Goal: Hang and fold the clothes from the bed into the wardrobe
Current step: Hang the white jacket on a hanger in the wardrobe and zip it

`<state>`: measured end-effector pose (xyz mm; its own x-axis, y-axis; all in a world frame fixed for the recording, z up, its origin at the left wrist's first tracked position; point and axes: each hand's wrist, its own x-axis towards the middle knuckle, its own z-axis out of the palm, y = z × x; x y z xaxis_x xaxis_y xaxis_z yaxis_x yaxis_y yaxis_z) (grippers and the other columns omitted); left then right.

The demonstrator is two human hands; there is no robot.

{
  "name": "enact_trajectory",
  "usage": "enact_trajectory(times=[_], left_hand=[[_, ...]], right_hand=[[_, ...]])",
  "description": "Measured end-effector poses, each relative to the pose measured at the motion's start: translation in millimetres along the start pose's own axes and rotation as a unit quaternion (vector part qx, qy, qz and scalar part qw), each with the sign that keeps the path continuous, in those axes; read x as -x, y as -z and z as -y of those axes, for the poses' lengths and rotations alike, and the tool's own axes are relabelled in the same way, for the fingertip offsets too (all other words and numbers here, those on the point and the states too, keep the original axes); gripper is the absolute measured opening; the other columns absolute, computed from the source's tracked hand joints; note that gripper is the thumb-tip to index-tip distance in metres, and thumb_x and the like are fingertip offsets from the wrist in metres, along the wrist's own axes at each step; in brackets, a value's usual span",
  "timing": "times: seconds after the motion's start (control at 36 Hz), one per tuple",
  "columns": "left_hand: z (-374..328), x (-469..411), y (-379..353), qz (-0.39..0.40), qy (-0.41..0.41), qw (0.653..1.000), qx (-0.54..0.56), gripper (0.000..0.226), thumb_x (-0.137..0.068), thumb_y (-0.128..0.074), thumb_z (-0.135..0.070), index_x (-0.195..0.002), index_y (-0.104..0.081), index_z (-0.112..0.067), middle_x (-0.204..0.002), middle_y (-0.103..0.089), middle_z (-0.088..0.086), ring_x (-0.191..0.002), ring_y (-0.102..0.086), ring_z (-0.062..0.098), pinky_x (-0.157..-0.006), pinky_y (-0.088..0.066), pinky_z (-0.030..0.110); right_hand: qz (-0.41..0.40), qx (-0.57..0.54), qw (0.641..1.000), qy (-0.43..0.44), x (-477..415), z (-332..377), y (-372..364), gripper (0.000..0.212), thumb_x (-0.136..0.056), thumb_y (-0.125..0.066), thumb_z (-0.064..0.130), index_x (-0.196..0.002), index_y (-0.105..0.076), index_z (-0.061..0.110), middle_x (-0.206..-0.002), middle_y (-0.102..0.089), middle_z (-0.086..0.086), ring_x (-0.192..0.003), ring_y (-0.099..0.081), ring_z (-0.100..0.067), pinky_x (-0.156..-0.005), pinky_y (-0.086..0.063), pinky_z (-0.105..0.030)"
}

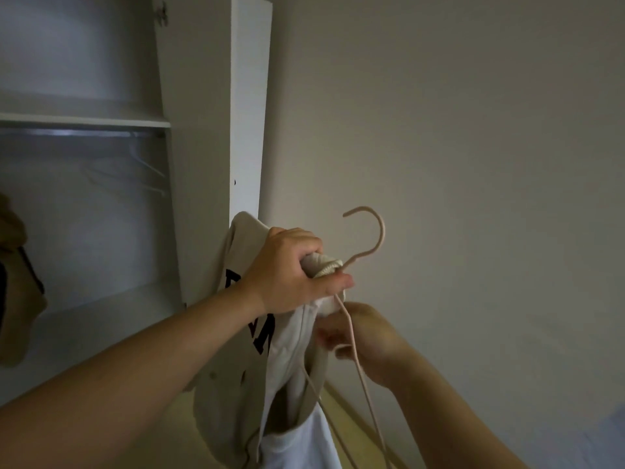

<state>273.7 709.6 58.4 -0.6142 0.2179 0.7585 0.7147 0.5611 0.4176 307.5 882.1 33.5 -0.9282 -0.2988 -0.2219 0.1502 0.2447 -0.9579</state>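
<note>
Centre frame: jacket (233, 384) collar is clenched in left hand (287, 269), hanger (378, 238) pinched by right hand (367, 333). Hanging step, judged half-done; shoulders are to be seated next, then hanger lifted onto rail (84, 133), upper left.

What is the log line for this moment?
left hand grips jacket collar | right hand holds hanger | wardrobe open

A plain, pale wall (473, 130) is shown filling the right-hand part of the view from the top edge downward; no marks or fittings are seen on it, and its surface is dimly and evenly lit. A yellowish wooden floor (189, 399) is seen low in the view. A narrow skirting strip (368, 429) of similar tone is laid along the foot of the wall, where wall and floor meet.
</note>
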Motion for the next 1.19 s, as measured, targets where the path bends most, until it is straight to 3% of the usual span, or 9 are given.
enact_trajectory(times=[0.14, 0.28, 0.39, 0.56, 0.64, 0.81, 0.89, 1.06, 1.19], left_hand=[[-5.1, -8.9, 15.5, -0.028, -0.002, 0.999, 0.022, 0.043, -0.079, -0.068, -0.041, -0.055, -0.049, -0.012, -0.051, -0.042, -0.005, -0.048, -0.042, 0.016, -0.051, -0.036, 0.026], [-6.2, -13.8, 29.0, -0.061, -0.012, 0.998, 0.002, 0.036, -0.078, -0.062, -0.029, -0.055, -0.046, -0.008, -0.05, -0.042, -0.001, -0.048, -0.041, 0.018, -0.053, -0.038, 0.037], [-5.2, -6.5, 37.1, -0.056, -0.015, 0.998, -0.039, 0.025, -0.079, -0.057, -0.032, -0.062, -0.046, -0.019, -0.053, -0.041, -0.009, -0.053, -0.041, 0.009, -0.069, -0.037, 0.026], [11.1, 1.6, 60.6, -0.045, -0.04, 0.989, -0.136, 0.03, -0.083, -0.056, -0.032, -0.059, -0.045, -0.016, -0.051, -0.042, -0.003, -0.051, -0.04, 0.016, -0.068, -0.032, 0.025], [25.0, 4.0, 75.2, -0.048, -0.05, 0.98, -0.185, 0.041, -0.084, -0.062, -0.039, -0.057, -0.034, -0.025, -0.05, -0.032, -0.013, -0.051, -0.035, 0.003, -0.065, -0.028, 0.021], [56.0, 10.8, 108.1, -0.017, 0.008, 0.959, -0.281, 0.059, -0.08, -0.052, -0.078, -0.054, -0.044, -0.025, -0.049, -0.047, -0.011, -0.047, -0.044, 0.005, -0.056, -0.027, 0.024], [71.3, 20.0, 117.2, -0.006, 0.064, 0.939, -0.338, 0.076, -0.07, -0.033, -0.097, -0.055, -0.048, -0.023, -0.05, -0.05, -0.01, -0.046, -0.047, 0.006, -0.047, -0.03, 0.023], [91.6, 34.2, 121.5, 0.001, 0.116, 0.912, -0.393, 0.093, -0.06, -0.009, -0.104, -0.065, -0.059, -0.026, -0.056, -0.057, -0.01, -0.054, -0.056, 0.013, -0.049, -0.034, 0.025], [98.2, 40.7, 117.9, -0.004, 0.146, 0.903, -0.405, 0.097, -0.063, 0.0, -0.1, -0.069, -0.064, -0.028, -0.054, -0.055, -0.01, -0.051, -0.052, 0.011, -0.046, -0.026, 0.023]], right_hand=[[0.044, 0.151, 0.984, -0.085, -7.4, -30.4, -15.2, 0.007, -0.073, -0.079, 0.024, -0.077, -0.074, 0.021, -0.062, -0.064, 0.008, -0.046, -0.052, -0.001, -0.045, -0.04, -0.014], [0.028, 0.191, 0.971, -0.142, -26.1, -71.7, -37.6, 0.056, -0.047, -0.066, 0.058, -0.092, -0.067, 0.024, -0.072, -0.07, 0.0, -0.057, -0.064, -0.012, -0.059, -0.057, -0.03], [-0.006, 0.242, 0.962, -0.13, -45.9, -100.4, -39.3, 0.038, -0.077, -0.067, 0.034, -0.104, -0.069, 0.008, -0.09, -0.074, -0.017, -0.074, -0.073, -0.03, -0.075, -0.062, -0.048], [-0.046, 0.269, 0.948, -0.166, -52.6, -98.3, -29.2, 0.018, -0.077, -0.071, 0.013, -0.064, -0.065, 0.003, -0.05, -0.061, -0.005, -0.047, -0.062, -0.018, -0.045, -0.049, -0.023], [-0.065, 0.186, 0.965, -0.172, -54.0, -93.6, -21.7, 0.011, -0.079, -0.07, 0.004, -0.072, -0.07, -0.005, -0.059, -0.064, -0.013, -0.053, -0.061, -0.024, -0.053, -0.047, -0.029], [-0.163, 0.205, 0.963, -0.069, -72.3, -57.2, -18.8, 0.027, -0.099, -0.052, 0.022, -0.101, -0.068, 0.001, -0.098, -0.07, -0.015, -0.086, -0.064, -0.024, -0.071, -0.046, -0.026], [-0.177, 0.248, 0.952, 0.0, -83.9, -23.9, -23.8, 0.029, -0.102, -0.045, 0.029, -0.091, -0.06, 0.008, -0.087, -0.063, -0.006, -0.086, -0.06, -0.027, -0.073, -0.041, -0.028], [-0.163, 0.362, 0.915, 0.079, -104.8, 43.7, -33.2, 0.033, -0.099, -0.05, 0.03, -0.068, -0.052, 0.016, -0.065, -0.056, 0.001, -0.058, -0.053, -0.014, -0.046, -0.032, -0.022], [-0.14, 0.371, 0.911, 0.114, -115.3, 82.2, -64.1, 0.028, -0.097, -0.051, 0.024, -0.076, -0.06, 0.009, -0.07, -0.059, -0.003, -0.063, -0.054, -0.017, -0.05, -0.036, -0.023]])
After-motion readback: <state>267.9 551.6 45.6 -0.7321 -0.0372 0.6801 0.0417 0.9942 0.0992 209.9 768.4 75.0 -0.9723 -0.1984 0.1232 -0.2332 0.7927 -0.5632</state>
